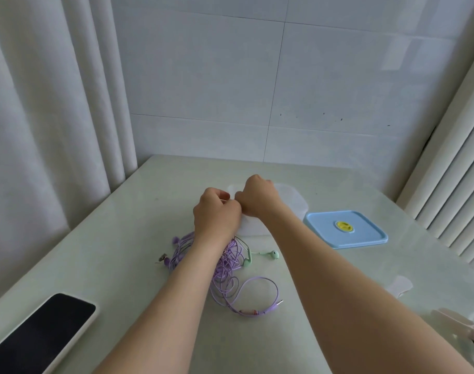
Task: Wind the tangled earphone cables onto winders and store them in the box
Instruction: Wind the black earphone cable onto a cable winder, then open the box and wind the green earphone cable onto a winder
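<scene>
Purple cable tangle [227,268], green earbuds [273,254] beside; clear box [295,198] behind, uncovered.

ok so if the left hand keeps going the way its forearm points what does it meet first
The right hand: the left hand points forward and rightward, and the two seem to touch. Beyond them sits the clear box, though depth is unclear.
</scene>
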`<state>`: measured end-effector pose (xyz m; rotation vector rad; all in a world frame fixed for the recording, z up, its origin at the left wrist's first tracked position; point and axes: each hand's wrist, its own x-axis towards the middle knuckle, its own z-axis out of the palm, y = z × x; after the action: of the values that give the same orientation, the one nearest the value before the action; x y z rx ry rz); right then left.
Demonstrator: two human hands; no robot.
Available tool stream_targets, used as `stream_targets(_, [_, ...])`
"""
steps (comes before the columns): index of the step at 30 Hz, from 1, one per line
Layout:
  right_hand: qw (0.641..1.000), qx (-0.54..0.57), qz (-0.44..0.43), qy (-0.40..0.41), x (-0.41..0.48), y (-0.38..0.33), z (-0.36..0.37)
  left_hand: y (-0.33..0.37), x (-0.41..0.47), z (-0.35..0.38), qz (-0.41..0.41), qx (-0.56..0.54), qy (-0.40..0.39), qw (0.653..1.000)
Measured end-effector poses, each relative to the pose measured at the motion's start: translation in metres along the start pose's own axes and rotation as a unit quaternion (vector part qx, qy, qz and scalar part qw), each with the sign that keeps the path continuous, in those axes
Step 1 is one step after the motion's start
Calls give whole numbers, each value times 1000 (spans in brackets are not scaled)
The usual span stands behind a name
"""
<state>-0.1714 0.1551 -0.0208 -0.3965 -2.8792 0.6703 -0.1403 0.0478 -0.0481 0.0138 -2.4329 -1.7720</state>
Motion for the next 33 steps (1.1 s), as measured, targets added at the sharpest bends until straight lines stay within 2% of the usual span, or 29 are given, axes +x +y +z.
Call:
stream_targets(2, [1000, 16, -14, 23, -6, -1, -3, 2, 2, -2, 4, 21, -11, 1000])
stream_targets(6, [973, 85, -94, 194, -38, 6, -12, 10, 4, -8, 43, 52, 0, 998])
stream_targets(8, [961, 141, -94, 218, -64, 14, -17, 19, 3, -16, 73, 55, 26, 995])
stream_targets(12, [979, 142, -63, 131, -97, 40, -12, 36, -2, -26, 79, 26, 26, 996])
stream_targets(16, [994, 27, -103, 22, -127, 58, 2, 30, -19, -24, 88, 33, -2, 996])
stream_targets(19, [985, -104, -136, 32, -137, 62, 11, 18, -25, -29, 121, 87, -17, 989])
stream_targets(22, [981, -122, -142, 59, -141, 68, 16, 1, -29, -37, 157, 122, 7, 980])
stream_targets(25, [990, -41, -116, 62, -139, 75, 18, -20, -35, -39, 164, 135, 66, 975])
stream_targets(27, [989, 79, -89, 85, -139, 78, 14, -29, -40, -37, 162, 140, 85, 973])
stream_targets(31, [940, 317, -21, 125, -147, 76, 1, -32, -48, -35, 146, 171, 10, 974])
stream_targets(33, [918, 376, 15, 122, -148, 74, -4, -30, -54, -33, 151, 152, -55, 975])
